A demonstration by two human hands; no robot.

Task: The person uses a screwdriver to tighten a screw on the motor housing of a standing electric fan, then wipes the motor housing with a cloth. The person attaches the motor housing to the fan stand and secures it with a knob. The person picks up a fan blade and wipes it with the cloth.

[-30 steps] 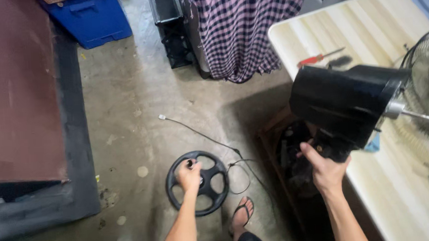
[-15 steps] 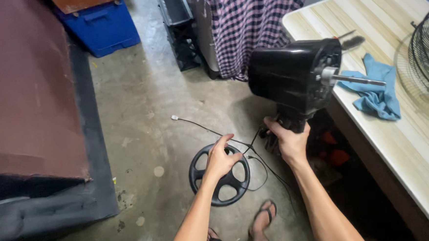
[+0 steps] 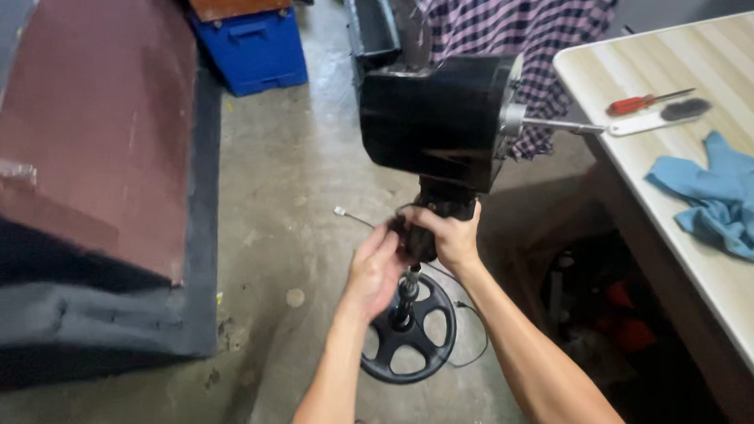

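Head view, one entry: black fan motor housing (image 3: 437, 123), boxy, held up in mid-air over the concrete floor (image 3: 298, 182), its metal shaft (image 3: 553, 125) pointing toward the person's right, at the striped table (image 3: 730, 64). Long axis of the housing ran roughly level, left to right; its neck (image 3: 445, 204) dropped straight down into the hands. Right hand (image 3: 451, 234) was clenched around the neck just under the housing, forearm rising from the lower right. Left hand (image 3: 376, 268) was closed on the dark joint just beside and slightly below it, touching the right hand, forearm rising from below. Both were equally near; the right sat higher. Directly beneath the hands stood the round black base (image 3: 409, 331) on its short post (image 3: 407, 292), a thin cord (image 3: 351, 215) trailing on the floor behind. On the table, well apart: red-handled screwdriver (image 3: 646, 101), blue cloth (image 3: 720, 194)
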